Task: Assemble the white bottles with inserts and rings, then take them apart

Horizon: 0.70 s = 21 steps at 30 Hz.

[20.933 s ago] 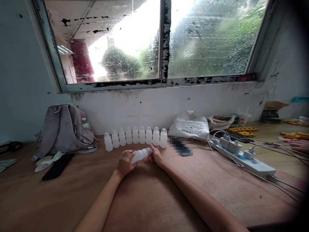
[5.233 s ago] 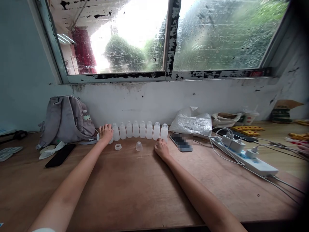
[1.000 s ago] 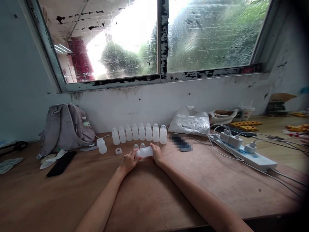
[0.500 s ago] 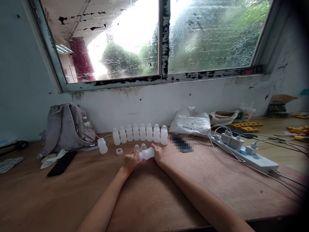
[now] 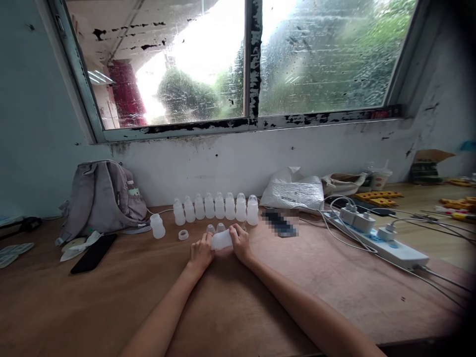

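A small translucent bottle [image 5: 222, 240] lies on its side between two bare hands near the middle of the wooden surface [image 5: 230, 302]: the left hand [image 5: 201, 254] grips its neck end, the right hand [image 5: 240, 243] wraps its base. What the bottle holds cannot be made out through the cloudy plastic. Just behind the hands stand two clear caps [image 5: 215, 228], partly hidden by the fingers. Along the surface's far edge, under the window, a row of seven capped bottles [image 5: 215, 208] stands upright, contents unreadable. To the row's left, a capless bottle [image 5: 157, 226] stands apart, with a white ring [image 5: 183, 234] between it and the hands. Toward the far left corner slumps a grey backpack [image 5: 101, 197], a black phone [image 5: 92, 253] lying in front of it. Right of the row sits a white plastic bag [image 5: 292, 192], closed, and a blurred-out object [image 5: 279, 222] near it. A power strip [image 5: 383, 243] with plugged chargers runs toward the right edge, where yellow items are too small to identify.
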Each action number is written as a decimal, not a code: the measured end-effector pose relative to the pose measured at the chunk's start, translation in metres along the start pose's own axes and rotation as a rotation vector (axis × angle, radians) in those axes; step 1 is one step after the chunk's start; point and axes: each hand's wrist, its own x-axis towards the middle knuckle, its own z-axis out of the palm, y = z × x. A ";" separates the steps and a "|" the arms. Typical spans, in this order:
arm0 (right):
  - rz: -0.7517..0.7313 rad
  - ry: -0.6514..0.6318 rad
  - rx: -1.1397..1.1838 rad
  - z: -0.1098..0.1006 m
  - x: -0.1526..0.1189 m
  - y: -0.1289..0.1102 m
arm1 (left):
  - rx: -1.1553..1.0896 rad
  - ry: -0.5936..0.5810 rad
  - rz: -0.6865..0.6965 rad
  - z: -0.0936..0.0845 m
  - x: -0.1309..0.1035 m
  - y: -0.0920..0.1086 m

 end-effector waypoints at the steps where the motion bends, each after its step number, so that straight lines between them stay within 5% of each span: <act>1: -0.063 -0.024 -0.023 0.001 -0.004 -0.003 | -0.013 -0.015 -0.040 0.001 0.000 0.000; 7: -0.335 -0.117 -0.144 -0.006 -0.007 -0.013 | -0.168 -0.120 -0.013 -0.004 0.004 -0.008; 14: -0.536 -0.261 -0.151 -0.014 -0.009 -0.017 | -0.552 -0.388 0.112 -0.009 0.012 -0.019; 17: -0.430 -0.212 -0.133 -0.010 -0.007 -0.014 | -0.698 -0.405 0.083 -0.010 0.013 -0.030; 21: -0.087 -0.050 -0.108 -0.006 0.004 0.000 | -1.129 -0.377 -0.103 -0.007 0.015 -0.046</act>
